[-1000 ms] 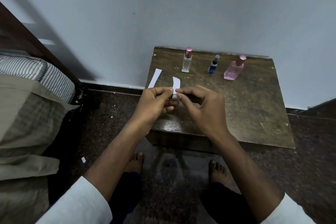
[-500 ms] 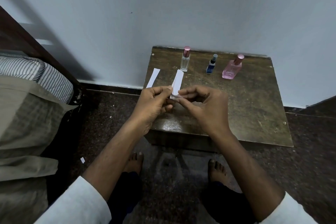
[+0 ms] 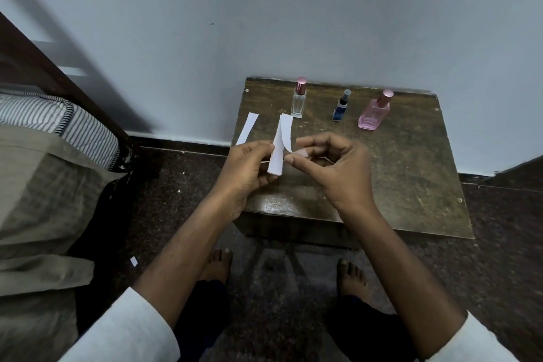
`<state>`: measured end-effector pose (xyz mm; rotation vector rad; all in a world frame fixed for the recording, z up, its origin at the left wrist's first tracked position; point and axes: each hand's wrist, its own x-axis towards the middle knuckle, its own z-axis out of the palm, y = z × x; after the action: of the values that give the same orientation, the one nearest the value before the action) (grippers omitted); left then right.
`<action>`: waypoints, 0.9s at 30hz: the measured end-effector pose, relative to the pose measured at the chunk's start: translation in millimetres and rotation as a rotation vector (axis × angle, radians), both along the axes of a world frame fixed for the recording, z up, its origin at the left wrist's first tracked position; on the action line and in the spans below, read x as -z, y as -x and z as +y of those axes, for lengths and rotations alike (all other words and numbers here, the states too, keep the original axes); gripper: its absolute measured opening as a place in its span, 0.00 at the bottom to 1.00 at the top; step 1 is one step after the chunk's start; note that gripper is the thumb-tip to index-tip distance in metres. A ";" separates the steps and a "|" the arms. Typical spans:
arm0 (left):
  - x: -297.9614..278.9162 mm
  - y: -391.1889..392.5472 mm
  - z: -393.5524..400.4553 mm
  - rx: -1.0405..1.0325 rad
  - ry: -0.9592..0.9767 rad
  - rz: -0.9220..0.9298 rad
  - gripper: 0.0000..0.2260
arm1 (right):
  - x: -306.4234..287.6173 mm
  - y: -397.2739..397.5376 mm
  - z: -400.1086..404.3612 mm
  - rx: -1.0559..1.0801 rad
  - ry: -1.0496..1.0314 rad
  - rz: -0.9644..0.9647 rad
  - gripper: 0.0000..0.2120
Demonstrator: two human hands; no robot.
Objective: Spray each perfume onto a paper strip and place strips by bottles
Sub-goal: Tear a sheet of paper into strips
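Head view shows the fingers [image 3: 266, 147] of the left hand [image 3: 245, 169] pinched on a white paper strip [image 3: 277, 156] that stands nearly upright above the near-left part of the bench [image 3: 411, 173]. The right hand [image 3: 332, 169] sits just beside it, its thumb and forefinger closed on the loose end of a second leaf of paper [image 3: 287, 134] that curls over from the top of the first; I cannot tell whether this is one folded piece or two strips stuck together. Both hands are therefore gripping paper, not bottles. Another strip [image 3: 246, 133] lies flat at the bench's left edge, partly hidden behind the left hand. Along the back of the bench, near the wall [image 3: 264, 23], stand three perfumes well apart from one another: a clear bottle [image 3: 298, 101] with a pink cap, a small blue bottle [image 3: 340, 109] and a pink bottle [image 3: 373, 112]. No strip lies next to any of them, so the task looks to be at its start, with the paper being separated or readied. The next move probably calls for freeing one hand, likely the right, to lift the clear bottle and press its sprayer while the left holds a single strip in front of the nozzle. A striped mattress [image 3: 53, 120] lies off to the left, and bare feet [image 3: 216, 264] rest on the floor below.
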<state>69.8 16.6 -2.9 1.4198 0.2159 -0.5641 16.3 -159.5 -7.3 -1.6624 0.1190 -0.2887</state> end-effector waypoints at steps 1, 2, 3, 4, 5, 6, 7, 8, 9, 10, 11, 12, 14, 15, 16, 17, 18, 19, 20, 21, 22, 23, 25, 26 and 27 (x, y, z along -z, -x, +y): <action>-1.0 0.7 -0.4 0.011 0.005 -0.001 0.11 | -0.1 -0.9 -0.1 0.003 -0.013 0.000 0.12; -1.9 1.3 -1.0 0.019 0.012 -0.005 0.12 | -0.3 -1.8 -0.4 0.004 -0.023 -0.001 0.10; -2.5 2.2 -1.8 0.028 0.016 -0.014 0.13 | -0.6 -2.6 -0.7 -0.001 -0.032 -0.002 0.07; -2.9 2.8 -2.6 0.039 0.013 -0.029 0.14 | -1.0 -3.3 -1.0 -0.013 -0.032 -0.004 0.05; -2.9 3.6 -3.0 0.054 0.000 -0.051 0.13 | -1.3 -3.7 -1.3 -0.027 -0.019 -0.009 0.03; -2.9 3.9 -3.4 0.073 -0.021 -0.076 0.12 | -1.5 -4.0 -1.5 -0.039 0.001 -0.011 0.03; -2.8 4.1 -3.5 0.098 -0.047 -0.103 0.11 | -1.5 -4.0 -1.5 -0.045 0.018 -0.008 0.04; -2.4 4.5 -3.5 0.129 -0.074 -0.133 0.09 | -1.0 -3.8 -1.4 -0.038 0.026 -0.004 0.06; -1.7 4.8 -3.8 0.160 -0.102 -0.165 0.08 | -0.5 -3.6 -1.3 -0.019 0.027 -0.004 0.06; -0.9 5.2 -3.9 0.183 -0.131 -0.199 0.07 | 0.2 -3.1 -1.4 0.007 0.025 -0.007 0.05; -0.1 5.7 -4.0 0.197 -0.161 -0.234 0.06 | 0.7 -2.7 -1.8 0.033 0.020 -0.011 0.03; 0.7 5.8 -3.9 0.204 -0.183 -0.270 0.06 | 0.7 -2.2 -2.4 0.055 0.014 -0.014 0.01; 1.9 5.7 -3.1 0.207 -0.199 -0.351 0.07 | -1.0 -1.2 -4.3 0.083 -0.006 -0.016 0.03; 2.4 5.5 -2.0 0.208 -0.207 -0.388 0.07 | -1.8 -0.8 -5.3 0.097 -0.020 -0.016 0.04; 2.9 5.2 -1.4 0.210 -0.219 -0.417 0.07 | -2.6 -0.5 -6.1 0.112 -0.037 -0.017 0.06; 3.4 5.2 -0.9 0.215 -0.234 -0.437 0.06 | -3.2 -0.4 -6.5 0.125 -0.057 -0.020 0.06; 3.6 5.8 -0.8 0.219 -0.253 -0.451 0.06 | -3.8 -0.6 -6.6 0.136 -0.078 -0.025 0.07; 4.0 6.5 -1.4 0.220 -0.277 -0.459 0.05 | -4.2 -1.1 -6.2 0.150 -0.107 -0.031 0.07; 4.3 7.5 -2.0 0.216 -0.295 -0.465 0.04 | -4.7 -1.8 -5.8 0.170 -0.145 -0.035 0.08; 4.7 8.2 -2.8 0.207 -0.305 -0.469 0.03 | -4.6 -2.8 -5.4 0.203 -0.193 -0.031 0.09; 4.9 8.4 -3.1 0.193 -0.311 -0.470 0.03 | -4.5 -3.8 -5.7 0.245 -0.246 -0.018 0.09; 4.6 8.2 -3.4 0.173 -0.314 -0.464 0.03 | -4.3 -4.8 -6.6 0.287 -0.298 0.004 0.09; 3.8 7.7 -4.0 0.122 -0.320 -0.445 0.03 | -3.6 -5.9 -8.9 0.312 -0.393 0.058 0.09; 3.6 7.6 -4.3 0.100 -0.327 -0.440 0.03 | -3.4 -5.7 -9.6 0.278 -0.438 0.082 0.10; 3.7 7.7 -4.1 0.081 -0.339 -0.438 0.03 | -2.8 -5.2 -9.3 0.222 -0.471 0.102 0.12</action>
<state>62.1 12.5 -6.6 1.8496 -0.1025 -0.2758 21.5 -168.8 -4.4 -1.1950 0.4179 -0.3150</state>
